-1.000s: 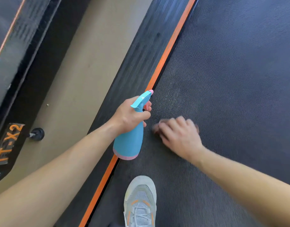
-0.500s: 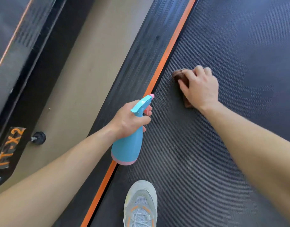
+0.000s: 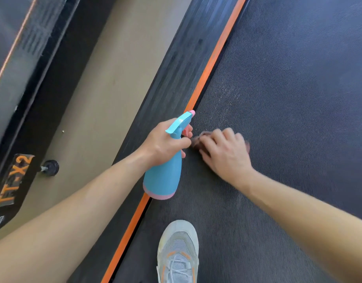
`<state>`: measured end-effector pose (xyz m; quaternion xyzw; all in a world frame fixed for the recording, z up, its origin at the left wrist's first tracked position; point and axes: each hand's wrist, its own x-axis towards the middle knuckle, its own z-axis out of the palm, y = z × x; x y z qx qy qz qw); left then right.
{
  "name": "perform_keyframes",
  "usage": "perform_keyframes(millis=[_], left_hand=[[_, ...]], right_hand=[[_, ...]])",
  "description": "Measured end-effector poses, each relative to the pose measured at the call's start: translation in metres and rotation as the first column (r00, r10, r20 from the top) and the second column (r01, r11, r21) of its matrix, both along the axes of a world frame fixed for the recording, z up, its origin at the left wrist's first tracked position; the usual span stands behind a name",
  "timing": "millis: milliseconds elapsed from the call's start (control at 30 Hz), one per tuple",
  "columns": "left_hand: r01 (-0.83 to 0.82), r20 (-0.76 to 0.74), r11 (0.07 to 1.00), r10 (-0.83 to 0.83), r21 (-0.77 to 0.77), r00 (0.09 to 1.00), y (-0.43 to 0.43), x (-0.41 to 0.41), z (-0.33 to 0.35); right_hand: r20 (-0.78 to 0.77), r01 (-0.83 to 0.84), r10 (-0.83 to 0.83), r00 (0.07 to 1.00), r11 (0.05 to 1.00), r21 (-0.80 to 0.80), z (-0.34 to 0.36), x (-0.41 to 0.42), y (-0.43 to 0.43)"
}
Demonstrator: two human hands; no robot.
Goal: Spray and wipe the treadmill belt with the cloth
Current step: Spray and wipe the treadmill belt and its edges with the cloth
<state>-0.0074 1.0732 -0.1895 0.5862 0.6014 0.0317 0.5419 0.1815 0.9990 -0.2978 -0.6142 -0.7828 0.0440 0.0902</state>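
- Your left hand (image 3: 161, 144) grips the neck of the blue spray bottle (image 3: 163, 178), held over the orange edge stripe (image 3: 215, 58).
- Your right hand (image 3: 225, 154), fingers curled over the brown cloth (image 3: 196, 142), presses it onto the treadmill belt (image 3: 288, 99), just beside the bottle's nozzle.
- Your shoe (image 3: 178, 252) stands on the belt near its edge.

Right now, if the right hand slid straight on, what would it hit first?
Likely the left hand holding the spray bottle, just ahead of the right hand; if those hover above the belt, the orange strip instead.
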Motion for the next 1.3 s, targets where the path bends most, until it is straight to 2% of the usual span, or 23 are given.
perform_keyframes(millis=[100, 233, 300, 367, 433, 567, 633, 700, 800, 867, 933, 1067, 1167, 1233, 1300], left_hand=[[0.008, -0.003, 0.999, -0.008, 0.031, 1.0, 0.002, 0.004, 0.0], [0.036, -0.032, 0.998, -0.035, 0.051, 0.999, 0.001, 0.003, 0.0], [0.021, -0.024, 0.999, -0.02, 0.043, 1.0, 0.0, 0.0, 0.0], [0.015, -0.023, 0.999, -0.014, 0.041, 1.0, -0.002, -0.001, 0.0], [0.024, -0.028, 0.999, -0.023, 0.041, 0.999, -0.003, -0.002, 0.0], [0.03, -0.028, 0.998, -0.029, 0.046, 0.999, -0.003, 0.002, 0.0], [0.025, -0.026, 0.998, -0.024, 0.049, 0.999, -0.001, 0.004, 0.001], [0.022, -0.019, 0.999, -0.021, 0.047, 1.0, 0.0, 0.006, 0.004], [0.025, -0.024, 0.999, -0.024, 0.029, 0.999, 0.001, 0.007, 0.005], [0.032, -0.033, 0.999, -0.031, 0.026, 0.999, 0.001, 0.007, 0.004], [0.037, -0.036, 0.999, -0.036, 0.022, 0.999, 0.0, 0.006, 0.003], [0.031, -0.023, 0.999, -0.031, 0.015, 0.999, 0.0, 0.009, 0.002], [0.025, -0.022, 1.0, -0.025, 0.01, 0.999, 0.001, 0.011, 0.003], [0.019, -0.032, 1.0, -0.018, 0.013, 0.999, 0.002, 0.011, 0.004], [0.023, -0.039, 1.0, -0.022, 0.017, 0.999, 0.003, 0.011, 0.004]], right_hand=[[-0.021, -0.172, 0.172, 0.985, 0.985, 0.009, -0.005, -0.012, -0.041], [0.023, -0.301, 0.301, 0.953, 0.953, -0.002, -0.004, -0.003, -0.04], [0.045, -0.246, 0.248, 0.968, 0.968, -0.049, 0.0, 0.006, -0.019], [0.054, -0.1, 0.106, 0.993, 0.991, -0.092, 0.009, 0.02, 0.011], [0.049, -0.008, 0.018, 0.999, 0.98, -0.199, 0.023, 0.036, 0.04], [-0.118, -0.102, 0.049, 0.992, 0.859, -0.502, 0.041, 0.048, 0.061], [-0.184, -0.108, -0.006, 0.983, 0.79, -0.603, 0.045, 0.055, 0.066], [-0.202, -0.034, -0.102, 0.974, 0.817, -0.575, 0.048, 0.065, 0.072], [-0.058, 0.182, -0.214, 0.975, 0.922, -0.343, 0.055, 0.079, 0.083], [-0.055, 0.315, -0.347, 0.936, 0.899, -0.304, 0.065, 0.081, 0.092], [-0.025, 0.378, -0.405, 0.914, 0.873, -0.308, 0.07, 0.079, 0.1], [0.009, 0.279, -0.287, 0.958, 0.924, -0.261, 0.081, 0.07, 0.087], [0.072, 0.23, -0.219, 0.973, 0.925, -0.303, 0.08, 0.065, 0.067], [0.019, 0.211, -0.216, 0.976, 0.926, -0.314, 0.077, 0.073, 0.067], [-0.109, 0.204, -0.249, 0.962, 0.927, -0.315, 0.078, 0.086, 0.079]])
